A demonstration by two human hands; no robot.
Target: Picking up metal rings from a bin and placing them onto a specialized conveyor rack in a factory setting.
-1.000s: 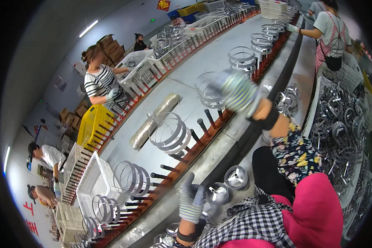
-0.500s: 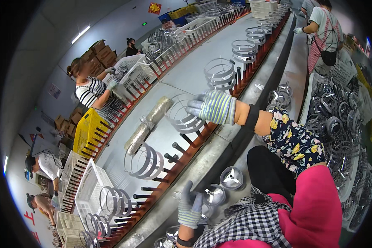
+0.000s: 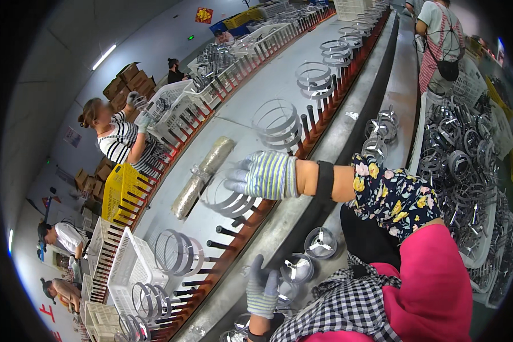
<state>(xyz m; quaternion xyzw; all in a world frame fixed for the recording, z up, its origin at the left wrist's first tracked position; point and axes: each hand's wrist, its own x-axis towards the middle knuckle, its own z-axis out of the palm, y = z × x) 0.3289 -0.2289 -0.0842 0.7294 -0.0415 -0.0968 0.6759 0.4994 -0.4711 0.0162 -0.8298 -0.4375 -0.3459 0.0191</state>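
Note:
My right hand (image 3: pixel 266 174), in a striped knit glove, reaches over the near edge of the conveyor (image 3: pixel 208 128). Its fingers close at the upper side of a grey ring frame (image 3: pixel 229 206) made of several thin bands; the fingertips are partly blurred. That frame sits by the black-tipped pegs (image 3: pixel 227 231) along the belt's edge. Low in the view, my left hand (image 3: pixel 262 293), gloved likewise, is raised with thumb and fingers apart, holding nothing. Beside it lie round metal pieces with three-armed centres (image 3: pixel 320 243). Another ring frame (image 3: pixel 179 252) stands farther left on the pegs.
A plastic-wrapped roll (image 3: pixel 202 178) lies on the belt. More ring frames (image 3: pixel 276 124) line the near pegs. Crates of metal parts (image 3: pixel 459 171) stand at my right. Across the belt, a person (image 3: pixel 119 134) works beside white and yellow crates (image 3: pixel 119 194). Another person (image 3: pixel 439 45) stands ahead.
The ring frames and pegs have shifted toward the lower left with the belt. My right hand has moved the same way, staying at its ring frame. My left hand has hardly moved.

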